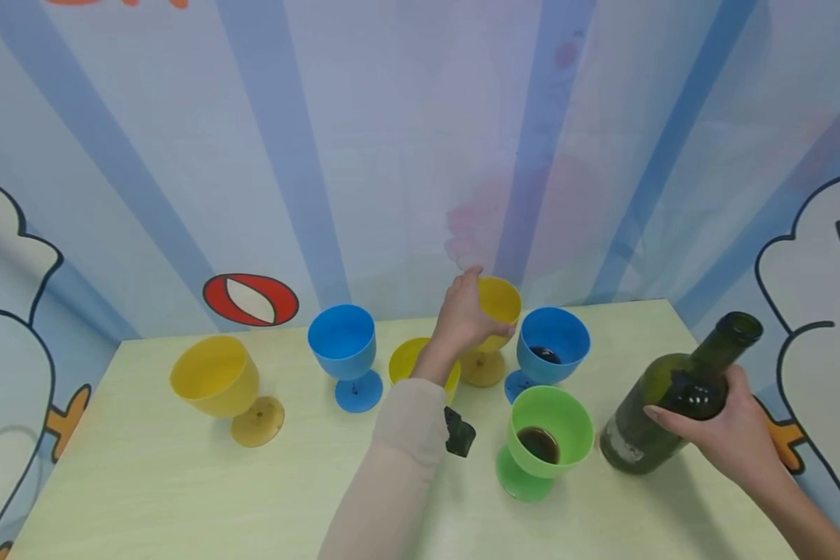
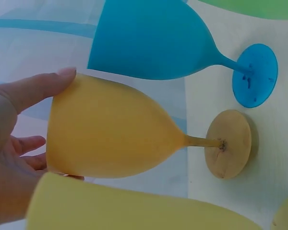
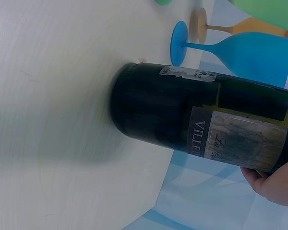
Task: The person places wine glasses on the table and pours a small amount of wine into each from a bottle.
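Observation:
My left hand holds the bowl of an orange-yellow goblet near its rim, thumb on one side and fingers on the other; its foot rests on the table. My right hand grips a dark green wine bottle with a worn label, its base apparently on the table. Dark liquid lies in the green goblet left of the bottle and in the blue goblet behind it. A brighter yellow goblet is partly hidden by my left forearm.
Further left stand another blue goblet and another orange-yellow goblet. A small black object shows beside my left sleeve. The pale table ends at a printed backdrop with blue stripes.

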Demonstrator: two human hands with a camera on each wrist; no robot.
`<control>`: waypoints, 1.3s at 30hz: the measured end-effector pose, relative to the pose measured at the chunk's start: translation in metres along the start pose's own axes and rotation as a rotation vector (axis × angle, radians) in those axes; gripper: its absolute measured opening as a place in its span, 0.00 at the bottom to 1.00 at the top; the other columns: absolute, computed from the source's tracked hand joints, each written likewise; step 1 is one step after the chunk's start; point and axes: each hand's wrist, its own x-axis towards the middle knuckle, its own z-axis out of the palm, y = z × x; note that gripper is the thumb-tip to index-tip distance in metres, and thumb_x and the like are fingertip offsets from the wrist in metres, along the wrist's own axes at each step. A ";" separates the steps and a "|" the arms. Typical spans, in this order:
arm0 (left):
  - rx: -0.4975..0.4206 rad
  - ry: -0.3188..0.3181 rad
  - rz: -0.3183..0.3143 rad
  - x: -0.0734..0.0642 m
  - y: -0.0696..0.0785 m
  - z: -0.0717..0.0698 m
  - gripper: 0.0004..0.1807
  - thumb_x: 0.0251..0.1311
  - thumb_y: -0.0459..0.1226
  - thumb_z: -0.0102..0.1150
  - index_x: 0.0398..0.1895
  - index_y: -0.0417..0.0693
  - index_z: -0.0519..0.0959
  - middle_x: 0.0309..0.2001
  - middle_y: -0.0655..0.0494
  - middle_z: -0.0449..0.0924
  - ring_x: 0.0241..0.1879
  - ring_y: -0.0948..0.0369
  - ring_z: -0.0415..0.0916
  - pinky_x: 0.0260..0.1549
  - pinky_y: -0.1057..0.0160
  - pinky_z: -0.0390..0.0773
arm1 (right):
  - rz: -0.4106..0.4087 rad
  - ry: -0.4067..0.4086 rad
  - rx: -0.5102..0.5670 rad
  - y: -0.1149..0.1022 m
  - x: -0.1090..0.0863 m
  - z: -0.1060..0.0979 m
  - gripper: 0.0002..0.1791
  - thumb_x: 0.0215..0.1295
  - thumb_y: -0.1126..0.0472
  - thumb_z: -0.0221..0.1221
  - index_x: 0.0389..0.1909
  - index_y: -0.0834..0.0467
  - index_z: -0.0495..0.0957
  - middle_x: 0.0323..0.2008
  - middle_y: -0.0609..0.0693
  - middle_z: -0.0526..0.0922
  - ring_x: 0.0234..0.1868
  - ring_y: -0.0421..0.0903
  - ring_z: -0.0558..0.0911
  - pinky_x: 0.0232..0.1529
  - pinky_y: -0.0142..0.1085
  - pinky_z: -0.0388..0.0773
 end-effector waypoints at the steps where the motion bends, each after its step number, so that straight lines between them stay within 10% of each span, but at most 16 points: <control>1: -0.008 0.003 0.005 -0.001 0.000 -0.001 0.51 0.42 0.39 0.72 0.69 0.50 0.52 0.66 0.51 0.55 0.62 0.53 0.57 0.57 0.53 0.65 | -0.001 -0.003 0.001 0.000 0.000 0.000 0.52 0.52 0.53 0.65 0.64 0.71 0.41 0.53 0.76 0.58 0.48 0.71 0.65 0.34 0.55 0.72; 39: -0.274 0.090 0.209 -0.066 0.026 -0.044 0.56 0.41 0.38 0.72 0.71 0.52 0.44 0.66 0.57 0.56 0.59 0.57 0.60 0.53 0.55 0.68 | -0.008 0.000 0.001 0.000 0.001 0.000 0.50 0.52 0.53 0.66 0.62 0.71 0.44 0.51 0.74 0.60 0.47 0.69 0.66 0.34 0.54 0.71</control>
